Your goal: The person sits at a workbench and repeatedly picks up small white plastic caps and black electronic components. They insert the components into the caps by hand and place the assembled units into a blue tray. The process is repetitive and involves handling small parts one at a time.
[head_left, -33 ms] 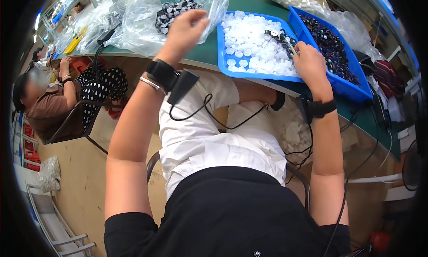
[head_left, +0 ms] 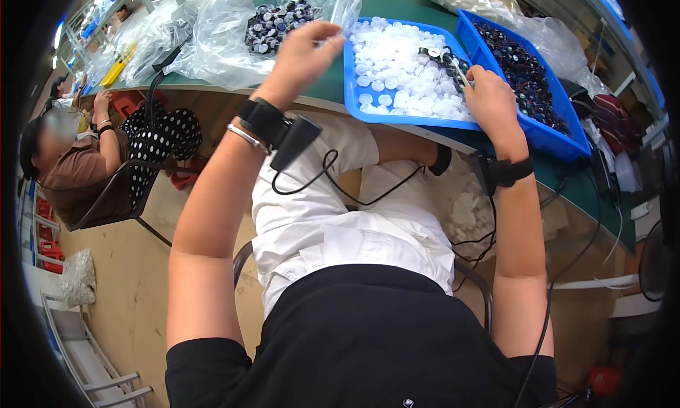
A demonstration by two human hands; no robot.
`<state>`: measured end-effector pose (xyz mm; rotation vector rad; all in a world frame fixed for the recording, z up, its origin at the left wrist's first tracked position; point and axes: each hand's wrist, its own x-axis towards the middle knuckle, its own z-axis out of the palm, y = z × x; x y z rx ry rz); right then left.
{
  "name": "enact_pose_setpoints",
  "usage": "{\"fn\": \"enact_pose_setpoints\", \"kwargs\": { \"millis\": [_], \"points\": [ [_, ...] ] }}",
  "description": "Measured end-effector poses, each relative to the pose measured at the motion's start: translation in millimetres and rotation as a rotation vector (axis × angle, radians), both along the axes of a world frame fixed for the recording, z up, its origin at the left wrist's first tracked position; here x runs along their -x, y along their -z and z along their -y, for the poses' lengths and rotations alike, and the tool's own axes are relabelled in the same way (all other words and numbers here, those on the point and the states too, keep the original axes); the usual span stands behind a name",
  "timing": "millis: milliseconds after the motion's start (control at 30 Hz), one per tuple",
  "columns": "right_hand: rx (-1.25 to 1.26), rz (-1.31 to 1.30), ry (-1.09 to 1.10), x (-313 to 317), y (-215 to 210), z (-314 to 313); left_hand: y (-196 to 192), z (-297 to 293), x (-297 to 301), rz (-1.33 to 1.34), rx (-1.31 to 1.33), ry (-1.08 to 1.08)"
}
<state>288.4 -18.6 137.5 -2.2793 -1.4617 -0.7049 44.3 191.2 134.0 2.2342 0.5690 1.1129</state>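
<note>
My left hand (head_left: 303, 59) is raised between the clear plastic bag and the blue tray (head_left: 358, 109). Its thumb and fingers are apart, and nothing shows between them. In the shallow tray lie many small translucent white discs (head_left: 397, 57), with a few black round parts (head_left: 434, 52) on top. Over the tray's right side, my right hand (head_left: 491, 96) is closed around slim silver tweezers (head_left: 462, 75), whose tip points at the black parts. Small black parts with clear round tops (head_left: 276, 27) lie in the open bag (head_left: 219, 40) beyond my left hand.
A deeper blue bin (head_left: 556, 135) of dark wired parts (head_left: 520, 68) stands right of the tray on the green table (head_left: 591, 192). Black cables (head_left: 329, 167) run from my wrist straps across my lap. At the left sits another person (head_left: 81, 156). A yellow tool (head_left: 119, 64) lies among plastic bags.
My left hand has shifted slightly right, toward the tray, uncovering more of the parts in the bag. The right hand stays in nearly the same place with the tweezers.
</note>
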Motion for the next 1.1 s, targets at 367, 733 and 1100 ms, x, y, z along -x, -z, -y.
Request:
{"fn": "enact_pose_setpoints", "kwargs": {
  "millis": [367, 733, 1100],
  "points": [
    [-0.18, -0.371, -0.118, -13.5, -30.1, -7.5, 22.9, 63.9, -60.2, -0.309, -0.336, 0.209],
    [-0.101, 0.062, -0.352, -32.8, -47.1, -108.4, 25.6, 68.0, -61.8, -0.309, -0.211, 0.2],
    [0.31, -0.352, -0.206, -57.2, -28.3, -120.6, 28.1, 69.3, -60.5, -0.317, -0.267, 0.191]
  ]
}}
